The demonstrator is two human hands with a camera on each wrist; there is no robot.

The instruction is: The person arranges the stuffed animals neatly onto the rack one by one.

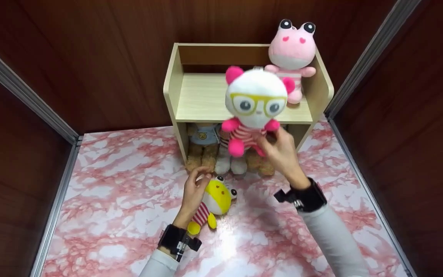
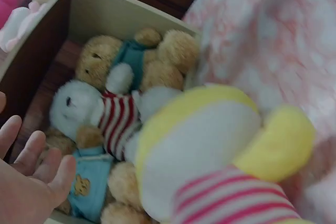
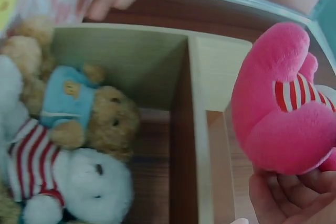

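My right hand [image 1: 283,152] grips a white-and-pink panda plush [image 1: 258,100] with yellow glasses and a striped body. It holds the toy by its lower body, upright in front of the shelf unit; the right wrist view shows fingers under its pink bottom [image 3: 283,135]. On the marbled floor lies a yellow frog plush [image 1: 218,196] with a striped body, its head toward the shelf. Beside that frog is my left hand [image 1: 195,192]; the left wrist view shows its fingers [image 2: 31,156] loosely spread and holding nothing.
A pale wooden shelf unit [image 1: 170,88] stands against the brown back wall [image 1: 90,57]. On its upper board sits a pink frog plush [image 1: 292,50] at the right. The lower compartment holds a blue-shirted bear [image 2: 92,182], a white striped-shirt plush [image 2: 79,108] and a green-shirted bear [image 2: 100,61].
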